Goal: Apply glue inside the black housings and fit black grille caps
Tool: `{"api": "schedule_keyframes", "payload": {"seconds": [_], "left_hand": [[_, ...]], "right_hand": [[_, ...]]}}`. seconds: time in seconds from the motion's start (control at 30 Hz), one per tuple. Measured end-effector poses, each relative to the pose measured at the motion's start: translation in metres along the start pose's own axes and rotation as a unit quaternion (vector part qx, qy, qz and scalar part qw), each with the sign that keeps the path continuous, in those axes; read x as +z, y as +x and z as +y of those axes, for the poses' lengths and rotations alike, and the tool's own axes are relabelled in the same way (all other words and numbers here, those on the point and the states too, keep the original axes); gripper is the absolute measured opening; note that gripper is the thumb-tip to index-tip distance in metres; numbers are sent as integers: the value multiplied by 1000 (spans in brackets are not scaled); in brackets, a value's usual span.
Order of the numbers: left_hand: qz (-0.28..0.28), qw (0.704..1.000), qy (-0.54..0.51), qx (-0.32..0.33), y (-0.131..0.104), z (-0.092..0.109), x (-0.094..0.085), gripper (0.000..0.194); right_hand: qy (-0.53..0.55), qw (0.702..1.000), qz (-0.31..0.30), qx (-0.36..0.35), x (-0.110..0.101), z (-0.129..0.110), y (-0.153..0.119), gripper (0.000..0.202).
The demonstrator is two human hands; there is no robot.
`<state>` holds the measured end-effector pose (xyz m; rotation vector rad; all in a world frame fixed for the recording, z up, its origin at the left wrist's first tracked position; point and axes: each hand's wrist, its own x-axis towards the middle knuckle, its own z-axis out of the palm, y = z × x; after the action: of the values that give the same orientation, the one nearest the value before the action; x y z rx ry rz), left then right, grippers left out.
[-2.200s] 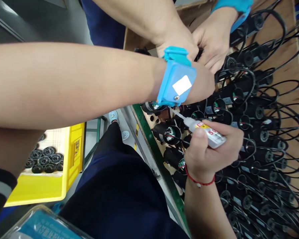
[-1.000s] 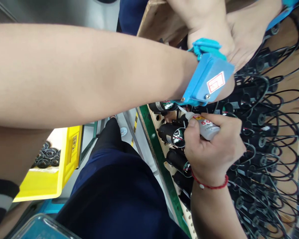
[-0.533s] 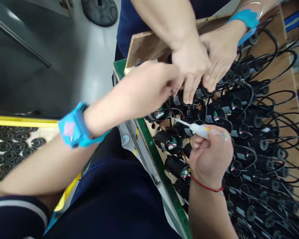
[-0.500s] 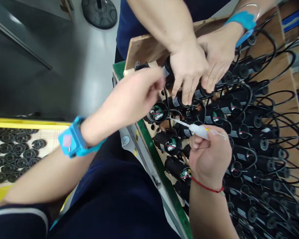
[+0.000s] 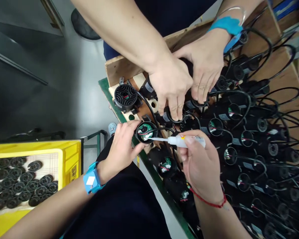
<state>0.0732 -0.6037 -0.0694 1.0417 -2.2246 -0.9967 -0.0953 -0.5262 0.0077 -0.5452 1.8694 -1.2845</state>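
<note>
my right grip [image 5: 200, 162] pinches the white bottle [image 5: 178, 141], left grip [image 5: 122, 144] clasps the black housing [image 5: 153, 128] — i'd hold that nozzle [image 5: 159, 139] steady, squeezing gently

- An assembly workshop in a factory, by all signs.
- Rows of alike black housings [image 5: 262, 124], several with bared circuit boards [image 5: 145, 128], crowd a wooden-walled tray [image 5: 114, 69] toward its right edge.
- That tray sits on a worktop [image 5: 103, 85] edged in green.
- Off the worktop's left edge, a yellow bin [image 5: 69, 159] holds many round black grilles [image 5: 19, 187].
- The person [image 5: 129, 202] and a co-worker [image 5: 129, 30] (elbow to elbow, nearly) both wear blue wrist straps [image 5: 91, 179].
</note>
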Motion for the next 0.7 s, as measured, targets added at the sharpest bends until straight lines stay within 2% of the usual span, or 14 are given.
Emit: {"api": "schedule_keyframes", "payload": {"seconds": [0.17, 0.37, 0.7], "left_hand": [[11, 999, 9, 35, -1, -7, 2, 57], [18, 999, 22, 21, -4, -10, 3, 57], [36, 999, 3, 36, -3, -11, 5, 59]], "right_hand": [[-38, 999, -11, 4, -2, 2, 0, 13], [-72, 995, -54, 39, 2, -1, 5, 15], [-123, 990, -71, 7, 3, -5, 5, 10]]}}
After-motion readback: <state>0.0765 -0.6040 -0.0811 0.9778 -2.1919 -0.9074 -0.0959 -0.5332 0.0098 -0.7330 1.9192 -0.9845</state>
